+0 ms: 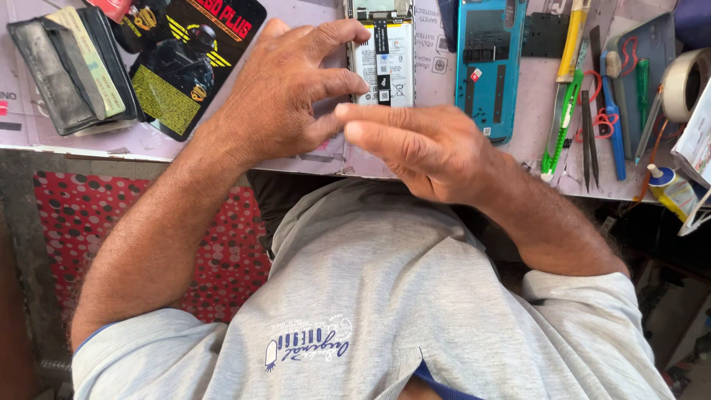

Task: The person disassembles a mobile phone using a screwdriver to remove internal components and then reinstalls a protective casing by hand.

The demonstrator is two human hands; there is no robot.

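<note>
Two bare hands worked at the near edge of the bench, above the person's grey shirt. The right hand [426,152] lay nearest, fingers extended flat and close together, blurred; whether it pinched anything could not be told. The left hand [285,92] sat just beyond, fingers curled, thumb and forefinger touching the lower left edge of the opened phone [384,52]. That phone lay back-up on the pale work mat [444,78], its white battery and a black flex strip exposed, partly hidden by the left fingertips.

Risk noted: the grip on the phone looked light and one-sided, so a push from the right hand would likely skid it across the mat or strain the exposed flex strip. A fingernail dragged over the battery could dent it.

Just beside it, right: a blue back cover [489,67], inner face up. Farther right: a green utility knife [559,126], a yellow-handled tool [574,37], dark tweezers [589,133], a roll of tape [685,81]. The knife overhung the bench edge and could be knocked off by the right forearm. Far left: a black wallet [63,70] and a dark printed package [185,63].
</note>
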